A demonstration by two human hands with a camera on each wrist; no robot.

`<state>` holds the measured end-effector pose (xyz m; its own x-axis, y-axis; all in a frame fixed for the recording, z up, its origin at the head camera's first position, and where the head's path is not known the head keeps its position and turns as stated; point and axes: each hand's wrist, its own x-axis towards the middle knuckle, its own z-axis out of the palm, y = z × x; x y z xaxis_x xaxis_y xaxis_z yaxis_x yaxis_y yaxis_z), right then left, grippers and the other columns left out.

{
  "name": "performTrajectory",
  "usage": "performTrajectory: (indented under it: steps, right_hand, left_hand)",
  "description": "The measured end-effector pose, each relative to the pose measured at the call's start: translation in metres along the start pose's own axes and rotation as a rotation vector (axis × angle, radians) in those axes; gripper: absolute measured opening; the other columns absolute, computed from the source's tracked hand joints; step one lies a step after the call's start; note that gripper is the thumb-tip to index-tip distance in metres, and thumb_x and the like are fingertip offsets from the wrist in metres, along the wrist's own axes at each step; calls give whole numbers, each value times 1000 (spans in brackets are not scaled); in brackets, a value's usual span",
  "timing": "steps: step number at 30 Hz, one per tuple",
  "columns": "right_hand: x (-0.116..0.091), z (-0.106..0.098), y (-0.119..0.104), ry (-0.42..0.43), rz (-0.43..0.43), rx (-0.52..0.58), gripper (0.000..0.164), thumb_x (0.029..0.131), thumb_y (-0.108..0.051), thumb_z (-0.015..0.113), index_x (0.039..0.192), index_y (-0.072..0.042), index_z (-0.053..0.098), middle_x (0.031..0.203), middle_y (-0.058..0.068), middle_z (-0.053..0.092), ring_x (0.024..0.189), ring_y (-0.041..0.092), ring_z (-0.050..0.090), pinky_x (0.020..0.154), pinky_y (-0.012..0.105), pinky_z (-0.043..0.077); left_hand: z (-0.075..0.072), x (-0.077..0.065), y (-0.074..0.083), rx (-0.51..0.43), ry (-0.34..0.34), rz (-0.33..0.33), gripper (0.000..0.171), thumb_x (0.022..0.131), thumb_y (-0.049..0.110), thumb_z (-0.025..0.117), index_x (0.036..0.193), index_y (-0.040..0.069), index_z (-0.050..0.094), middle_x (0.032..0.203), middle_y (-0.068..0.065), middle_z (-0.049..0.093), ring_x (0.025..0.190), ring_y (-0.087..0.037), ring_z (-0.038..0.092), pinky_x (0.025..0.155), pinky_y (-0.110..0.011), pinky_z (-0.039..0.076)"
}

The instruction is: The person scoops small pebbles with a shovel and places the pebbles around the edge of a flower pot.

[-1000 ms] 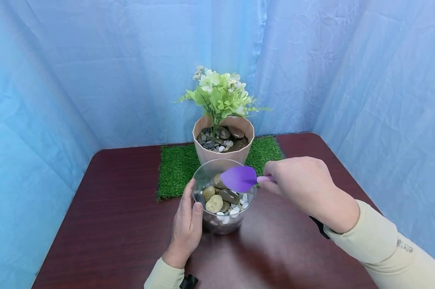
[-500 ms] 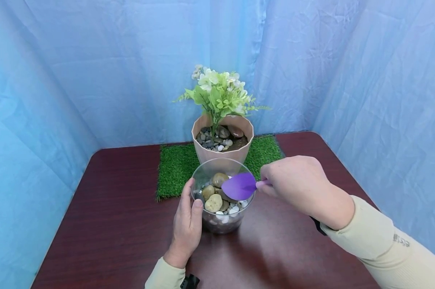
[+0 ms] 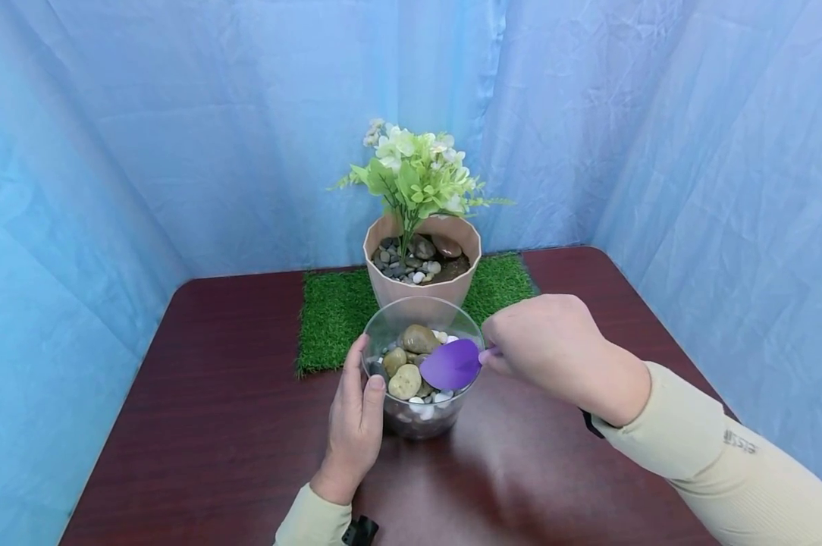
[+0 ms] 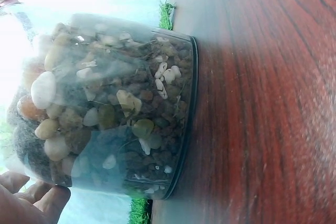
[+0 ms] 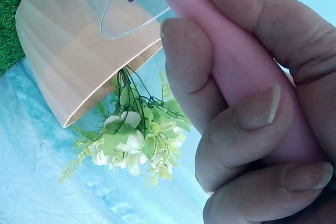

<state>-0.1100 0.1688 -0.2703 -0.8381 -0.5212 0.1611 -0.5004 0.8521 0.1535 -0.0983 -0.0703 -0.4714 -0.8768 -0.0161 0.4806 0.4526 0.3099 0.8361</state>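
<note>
In the head view, a clear plastic bowl stands on the table, filled with stones and white pebbles. My left hand rests against its left side, thumb and fingers extended; its fingertips touch the wall in the left wrist view. My right hand grips the pink handle of a small trowel, fingers curled round it. The purple trowel blade lies inside the bowl's rim, over the stones at the right, hiding some. Whether it touches them, I cannot tell.
Behind the bowl, a beige flowerpot holds white-flowered greenery, stones and dark soil. It stands on a green turf mat. Blue curtains surround the back and sides of the dark red table.
The trowel blade has moved down into the bowl, and my right hand has shifted slightly left with it. My left hand and the bowl stay nearly in place.
</note>
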Motion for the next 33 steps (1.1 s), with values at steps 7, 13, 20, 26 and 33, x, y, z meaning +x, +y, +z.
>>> performTrajectory:
  steps: [7, 13, 20, 26, 33]
  right_hand:
    - [6, -1, -3, 0, -26, -6, 52, 79, -14, 74, 55, -25, 29, 61, -11, 14, 57, 10, 19, 44, 30, 19]
    - [7, 2, -3, -25, -15, 2, 51, 81, -15, 74, 54, -26, 31, 60, -11, 15, 56, 10, 21, 43, 30, 20]
    - [10, 9, 1, -37, -1, 56, 55, 85, -22, 78, 55, -26, 32, 59, -12, 16, 55, 9, 24, 43, 30, 22]
    - [14, 22, 2, -73, 15, 122, 51, 86, -28, 80, 56, -27, 39, 57, -13, 23, 53, 8, 29, 41, 29, 27]
    - [14, 30, 4, -37, -4, 144, 49, 88, -29, 81, 57, -28, 43, 56, -14, 26, 51, 7, 32, 40, 28, 28]
  left_hand:
    - [0, 0, 0, -10, -2, -1, 60, 110, 10, 44, 166, 22, 25, 169, -2, 32, 155, -22, 33, 125, -25, 31]
    - [0, 0, 0, -13, -4, -3, 61, 110, 8, 46, 166, 19, 26, 169, -3, 33, 155, -23, 33, 124, -24, 31]
    - [0, 0, 1, -30, -6, -5, 60, 111, 11, 44, 166, 21, 26, 169, -1, 32, 156, -21, 32, 125, -25, 31]
    - [0, 0, -1, -23, -6, 2, 61, 110, 9, 45, 166, 20, 26, 169, -3, 32, 156, -23, 31, 125, -26, 30]
    - [0, 0, -1, -25, 1, 14, 60, 110, 9, 45, 166, 19, 27, 169, -3, 33, 155, -23, 33, 125, -25, 30]
